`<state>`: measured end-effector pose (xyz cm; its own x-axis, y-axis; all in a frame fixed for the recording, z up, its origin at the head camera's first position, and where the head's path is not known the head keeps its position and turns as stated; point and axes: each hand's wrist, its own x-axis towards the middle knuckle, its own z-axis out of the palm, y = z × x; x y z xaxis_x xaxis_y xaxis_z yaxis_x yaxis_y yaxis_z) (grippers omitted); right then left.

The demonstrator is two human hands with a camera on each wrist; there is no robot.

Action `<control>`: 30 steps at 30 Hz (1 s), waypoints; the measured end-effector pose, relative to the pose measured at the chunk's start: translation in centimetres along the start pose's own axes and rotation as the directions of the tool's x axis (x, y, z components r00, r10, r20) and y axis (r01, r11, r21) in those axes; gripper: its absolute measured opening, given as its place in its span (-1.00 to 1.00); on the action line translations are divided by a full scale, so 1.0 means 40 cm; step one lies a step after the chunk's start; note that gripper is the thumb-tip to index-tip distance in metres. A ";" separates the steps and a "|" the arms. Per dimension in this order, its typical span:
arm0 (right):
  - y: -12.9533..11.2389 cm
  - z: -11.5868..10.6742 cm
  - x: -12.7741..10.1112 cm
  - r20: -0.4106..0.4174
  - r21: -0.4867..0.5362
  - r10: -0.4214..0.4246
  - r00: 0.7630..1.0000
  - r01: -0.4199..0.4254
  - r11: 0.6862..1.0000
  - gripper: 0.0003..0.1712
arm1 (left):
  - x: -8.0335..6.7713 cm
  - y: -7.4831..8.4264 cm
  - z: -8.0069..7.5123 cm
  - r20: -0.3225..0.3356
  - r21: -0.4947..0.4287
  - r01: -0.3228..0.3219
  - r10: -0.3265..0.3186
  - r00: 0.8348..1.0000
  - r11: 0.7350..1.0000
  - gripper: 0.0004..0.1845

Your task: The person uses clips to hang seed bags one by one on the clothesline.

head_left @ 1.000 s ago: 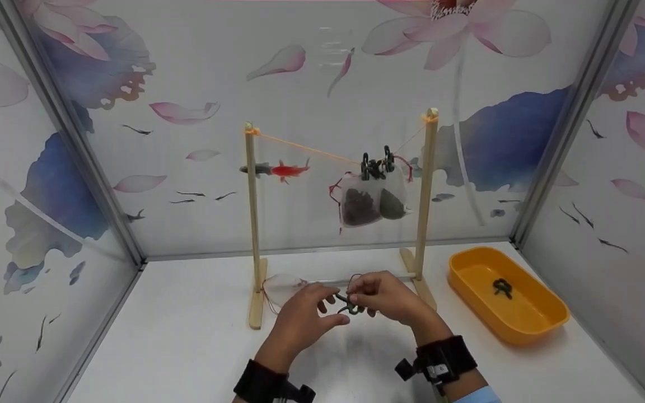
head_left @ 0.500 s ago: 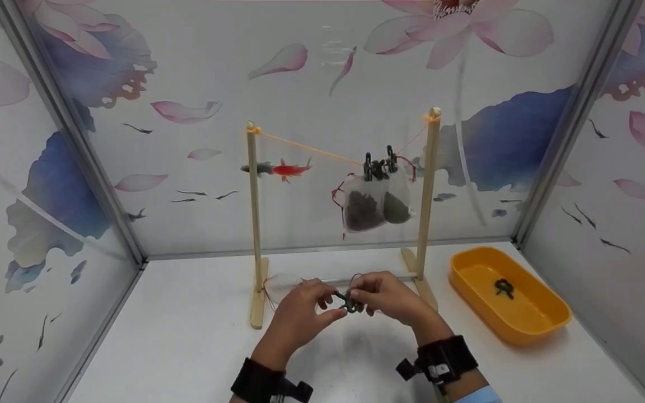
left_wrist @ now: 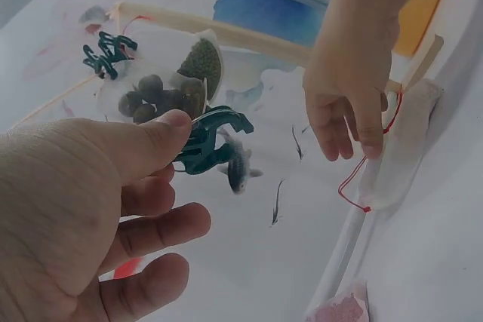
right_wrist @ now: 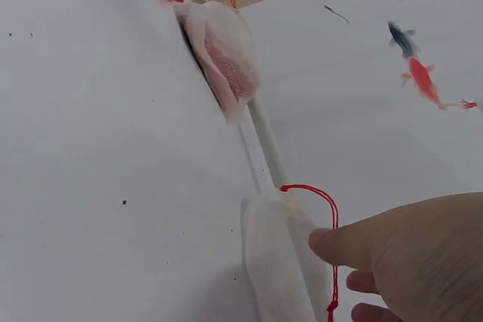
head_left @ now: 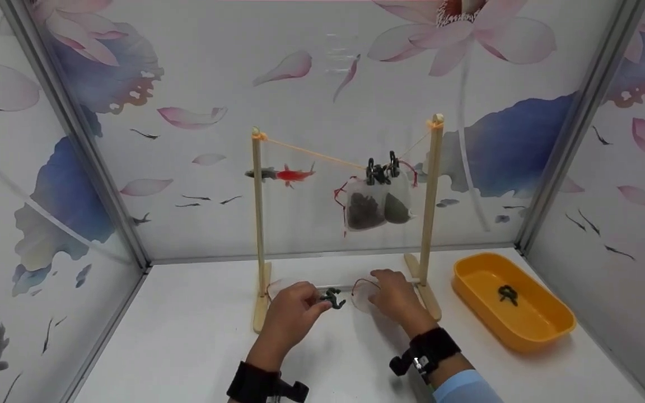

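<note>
In the head view my left hand (head_left: pixel 291 313) pinches a dark green clip (head_left: pixel 332 298) between thumb and forefinger. The left wrist view shows that clip (left_wrist: pixel 211 139) close up, its jaws pointing away from the palm. My right hand (head_left: pixel 398 296) is over a white drawstring bag (head_left: pixel 363 295) that lies on the table. Loosely bent, its fingers hang by the bag's red cord (right_wrist: pixel 334 216); whether the thumb touches the cord I cannot tell. Another pouch, with a pinkish filling (right_wrist: pixel 230 62), lies farther left, mostly hidden by my left hand in the head view.
A wooden stand (head_left: pixel 430 201) carries an orange string (head_left: pixel 311 150). Several dark clips (head_left: pixel 381 169) hold two filled mesh bags (head_left: pixel 364 210) on it, near the right post. At right stands a yellow tray (head_left: pixel 524 324) holding dark green clips (head_left: pixel 507 294).
Both hands were together at the clip. My right hand has let go and moved right to the white bag, while the left keeps the clip and has drawn slightly left.
</note>
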<state>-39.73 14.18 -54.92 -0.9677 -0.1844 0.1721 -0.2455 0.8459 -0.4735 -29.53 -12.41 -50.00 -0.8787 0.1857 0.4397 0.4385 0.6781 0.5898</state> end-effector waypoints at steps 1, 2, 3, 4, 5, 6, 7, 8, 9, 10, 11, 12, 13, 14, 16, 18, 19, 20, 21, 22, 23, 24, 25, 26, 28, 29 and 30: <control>0.001 0.005 0.005 0.003 -0.041 0.002 1.000 -0.002 0.999 -0.37 | 0.001 -0.001 0.000 -0.003 -0.003 -0.002 0.002 1.000 1.000 -0.76; 0.002 0.009 0.010 0.007 -0.086 0.001 1.000 -0.001 0.996 -0.37 | 0.001 -0.002 0.000 -0.005 -0.006 -0.004 0.004 1.000 1.000 -0.77; 0.002 0.013 0.014 0.007 -0.124 -0.003 1.000 0.004 0.992 -0.37 | 0.001 -0.003 0.000 -0.008 -0.008 -0.007 0.007 1.000 1.000 -0.78; 0.003 0.017 0.018 0.012 -0.152 -0.003 1.000 0.004 0.988 -0.37 | 0.002 -0.004 -0.001 -0.010 -0.011 -0.011 0.011 1.000 1.000 -0.78; 0.004 0.022 0.021 0.017 -0.170 -0.006 1.000 0.009 0.985 -0.36 | 0.002 -0.004 -0.001 -0.013 -0.012 -0.015 0.014 1.000 1.000 -0.79; 0.005 0.026 0.024 0.018 -0.184 -0.010 1.000 0.013 0.983 -0.36 | 0.002 -0.004 -0.001 -0.016 -0.010 -0.018 0.018 1.000 1.000 -0.79; 0.007 0.031 0.027 0.018 -0.196 -0.014 1.000 0.017 0.981 -0.36 | 0.002 -0.005 -0.001 -0.019 -0.006 -0.021 0.020 1.000 1.000 -0.79; 0.008 0.034 0.028 0.020 -0.206 -0.019 1.000 0.023 0.978 -0.37 | 0.002 -0.005 -0.001 -0.021 -0.003 -0.023 0.023 1.000 1.000 -0.80; 0.009 0.036 0.028 0.021 -0.208 -0.024 0.999 0.028 0.978 -0.39 | 0.001 -0.005 -0.001 -0.022 0.002 -0.024 0.024 0.999 1.000 -0.80; 0.010 0.039 0.027 0.023 -0.207 -0.026 0.999 0.030 0.978 -0.41 | 0.000 -0.005 -0.001 -0.023 0.008 -0.026 0.026 0.999 1.000 -0.80; 0.010 0.040 0.026 0.021 -0.199 -0.027 0.999 0.031 0.980 -0.43 | 0.000 -0.006 -0.001 -0.026 0.014 -0.025 0.026 0.999 1.000 -0.81; 0.010 0.041 0.024 0.023 -0.189 -0.024 0.999 0.028 0.982 -0.44 | 0.000 -0.006 -0.002 -0.029 0.020 -0.027 0.027 0.999 0.999 -0.81; 0.010 0.041 0.022 0.026 -0.184 -0.020 0.999 0.024 0.983 -0.46 | 0.000 -0.006 -0.002 -0.032 0.026 -0.029 0.030 0.999 0.999 -0.81; 0.008 0.040 0.020 0.029 -0.178 -0.020 0.999 0.025 0.984 -0.47 | 0.000 -0.007 -0.002 -0.034 0.028 -0.034 0.035 0.999 0.999 -0.81; 0.005 0.039 0.016 0.038 -0.166 -0.016 0.999 0.022 0.986 -0.46 | 0.000 -0.009 -0.002 -0.039 0.036 -0.046 0.047 0.998 0.998 -0.82; 0.001 0.037 0.010 0.059 -0.184 -0.007 0.998 0.018 0.983 -0.47 | 0.001 -0.010 -0.001 -0.041 0.037 -0.053 0.055 0.998 0.998 -0.82; -0.001 0.035 0.008 0.069 -0.199 -0.003 0.998 0.017 0.980 -0.48 | 0.001 -0.011 -0.001 -0.040 0.038 -0.055 0.056 0.998 0.998 -0.83; -0.004 0.033 0.005 0.076 -0.214 0.000 0.997 0.016 0.977 -0.48 | 0.002 -0.012 0.000 -0.039 0.038 -0.057 0.058 0.998 0.998 -0.83; -0.007 0.031 0.002 0.087 -0.219 0.009 0.996 0.011 0.976 -0.50 | 0.003 -0.012 0.001 -0.036 0.041 -0.052 0.054 0.998 0.998 -0.83; -0.009 0.030 -0.001 0.098 -0.224 0.016 0.995 0.006 0.975 -0.54 | 0.004 -0.013 0.001 -0.033 0.043 -0.048 0.049 0.998 0.998 -0.82; -0.011 0.027 -0.005 0.105 -0.226 0.025 0.994 0.000 0.974 -0.58 | 0.005 -0.014 0.002 -0.030 0.044 -0.045 0.046 0.999 0.998 -0.82; -0.012 0.024 -0.009 0.111 -0.211 0.036 0.993 -0.012 0.977 -0.63 | 0.005 -0.014 0.002 -0.025 0.047 -0.044 0.045 0.999 0.998 -0.82; -0.013 0.021 -0.012 0.115 -0.190 0.042 0.992 -0.020 0.982 -0.69 | 0.005 -0.014 0.002 -0.023 0.049 -0.044 0.045 0.999 0.998 -0.82; -0.015 0.016 -0.017 0.121 -0.165 0.048 0.991 -0.028 0.986 -0.75 | 0.005 -0.015 0.002 -0.023 0.050 -0.046 0.047 0.999 0.998 -0.82; -0.021 0.000 -0.023 0.134 -0.114 0.053 0.990 -0.037 0.993 -0.90 | 0.003 -0.015 0.002 -0.025 0.046 -0.043 0.044 0.999 0.998 -0.83; -0.026 -0.011 -0.027 0.137 -0.089 0.049 0.989 -0.037 0.995 -0.94 | 0.002 -0.016 0.001 -0.028 0.045 -0.042 0.043 0.999 0.998 -0.84; -0.032 -0.023 -0.028 0.138 -0.061 0.040 0.990 -0.032 0.998 -0.94 | 0.000 -0.017 0.001 -0.032 0.041 -0.038 0.039 0.999 0.998 -0.85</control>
<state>-38.28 13.76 -53.70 -0.9754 -0.2181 0.0321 -0.2108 0.8802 -0.4252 -29.83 -12.82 -50.44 -0.8546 0.1892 0.4836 0.4630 0.6994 0.5444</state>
